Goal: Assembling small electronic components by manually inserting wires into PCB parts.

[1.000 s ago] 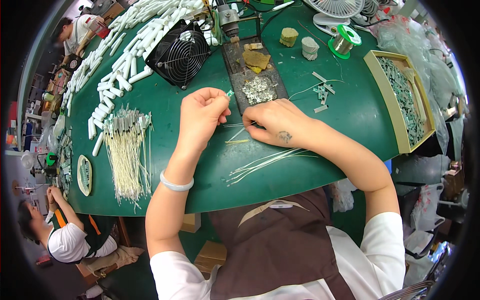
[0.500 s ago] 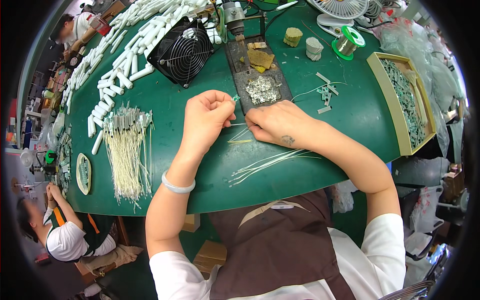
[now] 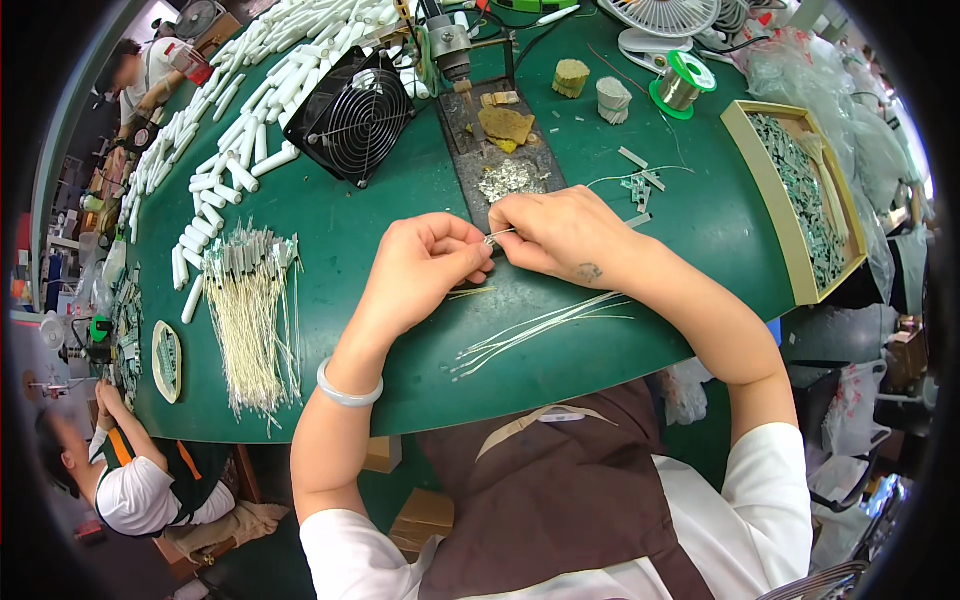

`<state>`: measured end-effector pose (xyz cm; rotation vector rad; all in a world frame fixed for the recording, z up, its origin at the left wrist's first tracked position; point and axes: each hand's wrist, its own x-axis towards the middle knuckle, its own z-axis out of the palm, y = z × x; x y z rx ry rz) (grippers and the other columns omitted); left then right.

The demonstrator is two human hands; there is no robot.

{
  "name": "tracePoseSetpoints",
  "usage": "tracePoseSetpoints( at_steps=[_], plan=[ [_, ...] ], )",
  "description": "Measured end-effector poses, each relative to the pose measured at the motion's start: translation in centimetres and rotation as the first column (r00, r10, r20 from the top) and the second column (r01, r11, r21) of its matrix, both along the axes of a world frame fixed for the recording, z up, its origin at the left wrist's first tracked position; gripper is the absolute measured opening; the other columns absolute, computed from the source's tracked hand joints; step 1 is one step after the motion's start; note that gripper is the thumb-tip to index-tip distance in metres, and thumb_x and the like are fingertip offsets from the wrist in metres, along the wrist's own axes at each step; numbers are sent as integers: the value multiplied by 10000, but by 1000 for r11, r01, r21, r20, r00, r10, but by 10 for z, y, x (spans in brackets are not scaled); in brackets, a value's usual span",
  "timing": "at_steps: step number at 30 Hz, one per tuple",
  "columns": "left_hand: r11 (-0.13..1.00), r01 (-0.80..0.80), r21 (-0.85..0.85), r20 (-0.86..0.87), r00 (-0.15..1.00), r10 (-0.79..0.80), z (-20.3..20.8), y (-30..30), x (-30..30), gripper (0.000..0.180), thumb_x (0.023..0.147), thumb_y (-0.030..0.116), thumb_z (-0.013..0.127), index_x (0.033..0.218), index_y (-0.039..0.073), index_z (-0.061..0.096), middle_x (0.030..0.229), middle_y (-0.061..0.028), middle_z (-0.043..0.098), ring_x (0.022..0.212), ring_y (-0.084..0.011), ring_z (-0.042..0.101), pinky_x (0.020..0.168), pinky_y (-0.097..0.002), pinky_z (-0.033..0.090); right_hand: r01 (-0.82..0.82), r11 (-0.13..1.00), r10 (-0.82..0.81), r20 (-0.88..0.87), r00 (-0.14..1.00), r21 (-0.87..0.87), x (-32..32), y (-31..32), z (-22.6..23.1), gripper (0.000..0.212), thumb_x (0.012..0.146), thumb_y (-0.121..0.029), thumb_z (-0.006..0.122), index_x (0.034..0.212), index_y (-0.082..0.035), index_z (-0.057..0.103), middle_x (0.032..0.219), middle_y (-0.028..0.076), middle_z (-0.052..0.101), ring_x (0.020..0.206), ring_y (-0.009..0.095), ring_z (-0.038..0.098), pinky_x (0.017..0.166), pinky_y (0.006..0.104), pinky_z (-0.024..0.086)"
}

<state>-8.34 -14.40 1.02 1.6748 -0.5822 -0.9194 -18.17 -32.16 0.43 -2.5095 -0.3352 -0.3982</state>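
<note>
My left hand [image 3: 430,268] is closed in a pinch on a small green circuit board [image 3: 489,242], mostly covered by the fingertips. Close against it, my right hand [image 3: 556,232] pinches a thin white wire [image 3: 502,233] whose end reaches the board. Whether wire and board touch is too small to tell. Both hands are just in front of a dark soldering plate [image 3: 478,205] bearing a heap of silvery solder [image 3: 512,180]. Loose white wires [image 3: 540,328] lie on the green table below my right wrist, with shorter wire pieces [image 3: 470,292] near the left fingers.
Left stands a bundle of wired boards [image 3: 258,320], beside an oval dish [image 3: 168,362]. Behind are a black fan [image 3: 355,118] and piled white tubes [image 3: 235,175]. A solder spool [image 3: 683,87], small metallic strips [image 3: 640,185] and a box of boards [image 3: 740,160] are right. Two people work at left.
My left hand has come down and right, bringing the board to my right fingertips. The right hand is slightly higher on the wire. The whole view has shifted a little.
</note>
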Motion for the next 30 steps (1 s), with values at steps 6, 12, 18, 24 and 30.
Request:
tracePoseSetpoints(
  at_steps=[6, 12, 18, 24, 30],
  plan=[
    [998, -28, -53, -26, 999, 27, -7, -3, -2, 107, 846, 51, 637, 884, -48, 624, 756, -87, 675, 668, -99, 639, 625, -222, 526, 36, 999, -36, -15, 999, 28, -1, 0, 0, 95, 825, -147, 600, 839, -69, 548, 701, 109, 613, 642, 323, 612, 557, 416, 482],
    [989, -92, -115, 23, 995, 95, -14, -6, -3, 81, 823, 32, 658, 849, -34, 620, 709, -58, 657, 616, -77, 614, 578, -194, 495, 199, 889, -73, -303, 950, 411, -1, -6, 5, 129, 864, -127, 606, 925, -15, 589, 584, -16, 415, 538, 57, 361, 489, 251, 325],
    [984, -123, -125, 55, 990, 131, -15, -10, -5, 76, 813, 29, 665, 835, -30, 622, 692, -47, 649, 599, -68, 603, 564, -184, 482, 218, 853, -27, -376, 926, 475, 4, -5, -3, 143, 870, -142, 611, 898, -2, 614, 609, -37, 460, 565, 40, 371, 509, 238, 332],
    [976, -159, -146, 10, 987, 163, -14, -15, -5, 61, 816, 24, 643, 825, -26, 610, 684, -49, 644, 582, -78, 597, 557, -199, 485, 216, 820, -31, -337, 941, 529, 6, -4, -6, 150, 874, -149, 613, 900, -1, 608, 629, -35, 479, 581, 29, 389, 516, 223, 334],
    [966, -218, -137, -4, 976, 219, -8, -29, 8, 23, 800, 16, 595, 803, -6, 603, 673, -51, 633, 574, -90, 585, 549, -201, 464, 270, 774, -131, -272, 953, 573, 12, -12, -1, 146, 868, -139, 593, 834, -12, 529, 607, -39, 463, 560, 32, 386, 506, 228, 328]
  ],
)
